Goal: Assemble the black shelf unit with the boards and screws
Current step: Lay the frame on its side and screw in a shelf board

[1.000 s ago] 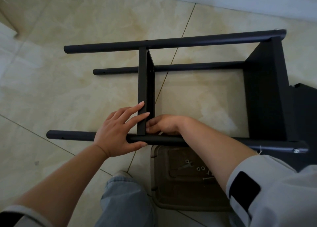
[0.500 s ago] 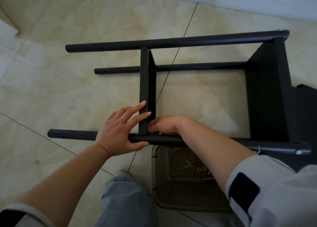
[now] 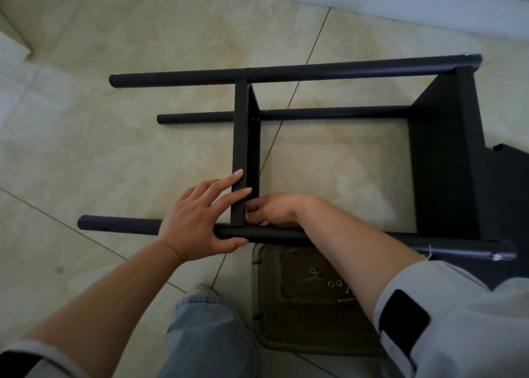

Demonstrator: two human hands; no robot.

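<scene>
The black shelf unit lies on its side on the tiled floor. Its middle board [image 3: 240, 137] stands on edge between the far pole [image 3: 315, 71] and the near pole [image 3: 120, 225]. My left hand [image 3: 194, 217] rests straight fingers on the board's lower end, with the thumb under the near pole. My right hand [image 3: 274, 209] reaches inside the frame, fingers curled against the board's right face at the joint; anything held there is hidden. An end board [image 3: 440, 154] closes the frame on the right. A third pole [image 3: 329, 114] runs low behind.
A brown tray [image 3: 286, 334] on the floor under my right forearm holds loose nuts [image 3: 333, 283], screws and a small wrench [image 3: 310, 278]. Another black board [image 3: 509, 194] lies at the far right. My knee [image 3: 206, 334] is just below the near pole. A white baseboard runs along the top.
Both hands stay at the joint of middle board and near pole. Only the view has shifted slightly.
</scene>
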